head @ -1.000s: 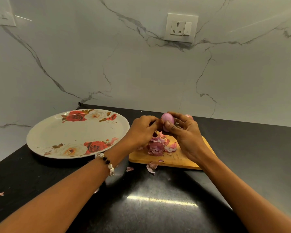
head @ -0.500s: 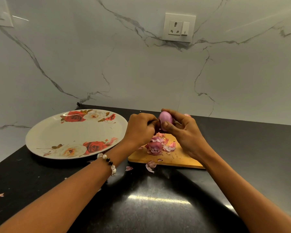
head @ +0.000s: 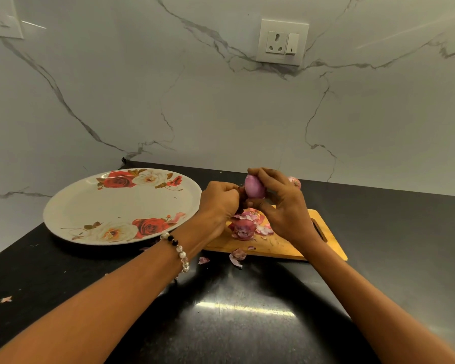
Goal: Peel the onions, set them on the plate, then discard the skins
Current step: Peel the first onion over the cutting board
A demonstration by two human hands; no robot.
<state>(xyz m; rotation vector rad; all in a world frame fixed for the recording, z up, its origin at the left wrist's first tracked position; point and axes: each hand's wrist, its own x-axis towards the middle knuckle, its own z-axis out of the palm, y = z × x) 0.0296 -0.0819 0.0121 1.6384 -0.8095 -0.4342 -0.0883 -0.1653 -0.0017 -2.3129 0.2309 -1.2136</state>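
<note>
Onion (head: 254, 187) gripped between both hands above board (head: 323, 248).

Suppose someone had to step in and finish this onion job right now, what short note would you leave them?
Right hand grips the onion above the cutting board.
Left hand is curled at the onion's left side, apparently picking at skin; what it pinches is hidden.
Loose skins lie on the board, a few bits on the counter.
Another onion sits behind the right hand.
The plate holds no onions yet.
Left: finish peeling, plate the onions, discard skins.
</note>
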